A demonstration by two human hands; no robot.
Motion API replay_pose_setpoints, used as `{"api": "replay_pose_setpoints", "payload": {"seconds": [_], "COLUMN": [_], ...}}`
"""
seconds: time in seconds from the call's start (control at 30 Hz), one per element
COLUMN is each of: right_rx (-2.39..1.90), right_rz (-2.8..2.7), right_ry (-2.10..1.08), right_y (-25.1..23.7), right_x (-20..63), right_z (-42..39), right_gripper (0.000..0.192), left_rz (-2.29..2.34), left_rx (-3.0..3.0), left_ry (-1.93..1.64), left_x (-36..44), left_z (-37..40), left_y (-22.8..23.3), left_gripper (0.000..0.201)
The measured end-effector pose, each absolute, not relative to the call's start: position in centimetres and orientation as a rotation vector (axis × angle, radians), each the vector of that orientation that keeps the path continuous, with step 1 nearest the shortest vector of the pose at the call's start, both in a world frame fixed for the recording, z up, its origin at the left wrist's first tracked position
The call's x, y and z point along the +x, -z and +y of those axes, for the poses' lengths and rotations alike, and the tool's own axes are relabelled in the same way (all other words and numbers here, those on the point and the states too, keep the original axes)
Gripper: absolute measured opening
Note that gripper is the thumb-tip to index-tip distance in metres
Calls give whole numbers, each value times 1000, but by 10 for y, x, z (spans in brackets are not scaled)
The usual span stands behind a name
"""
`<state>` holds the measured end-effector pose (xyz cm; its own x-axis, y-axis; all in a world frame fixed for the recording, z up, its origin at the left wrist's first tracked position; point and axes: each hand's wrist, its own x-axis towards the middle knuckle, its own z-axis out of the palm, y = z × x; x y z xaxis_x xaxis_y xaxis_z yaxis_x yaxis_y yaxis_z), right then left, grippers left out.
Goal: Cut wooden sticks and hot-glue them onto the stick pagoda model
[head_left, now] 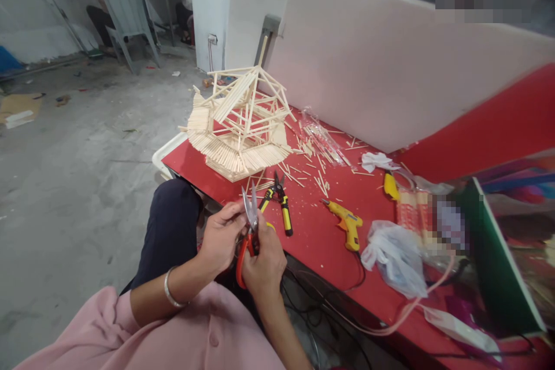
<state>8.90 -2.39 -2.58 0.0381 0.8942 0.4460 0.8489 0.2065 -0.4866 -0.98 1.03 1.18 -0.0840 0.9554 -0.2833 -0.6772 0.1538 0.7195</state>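
Fingers of the right hand: wrapped firmly round the red-handled scissors with silver metal blades.
Fingers of the left hand: bent, tips just beside the blades; I cannot tell whether they pinch anything.
Scissors: held in front of the red bench, blades parted and pointing away from the body.
Left wrist: wears a silver-coloured bangle.
Stick model: a tiered framework of pale wooden sticks stands on the bench's far left part, its sloping skirt closely laid, its peaked top mostly open.
Cutters: black-and-yellow hand cutters lie near the model, handles spread.
Loose sticks: short pale wooden pieces lie scattered right of the model, near a clear plastic packet.
Glue gun: yellow, plastic, on its side, nozzle towards the cutters.
Bag: crumpled translucent plastic, just right of the glue gun.
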Motion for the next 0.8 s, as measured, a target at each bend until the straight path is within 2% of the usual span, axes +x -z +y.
{"api": "replay_pose_setpoints", "payload": {"seconds": [0.2, 0.53, 0.67, 0.8], "right_rx": [-1629, -1492, -1370, -1517], "right_rz": [-1790, -1752, -1735, -1759], "right_ry": [-96, -165, -227, -282], "right_y": [28, 33, 36, 34], "right_x": [87, 85, 85, 83], "right_z": [-24, -23, -21, -22], "right_gripper": [49, 49, 49, 53], "left_rz": [892, 900, 906, 920], "left_rx": [405, 466, 474, 404], "left_ry": [-1441, -1500, -1523, -1522], "left_x": [-9, -9, -8, -9], "left_z": [10, 8, 8, 11], "left_y": [-11, -5, -6, -7], "left_gripper": [16, 12, 19, 20]}}
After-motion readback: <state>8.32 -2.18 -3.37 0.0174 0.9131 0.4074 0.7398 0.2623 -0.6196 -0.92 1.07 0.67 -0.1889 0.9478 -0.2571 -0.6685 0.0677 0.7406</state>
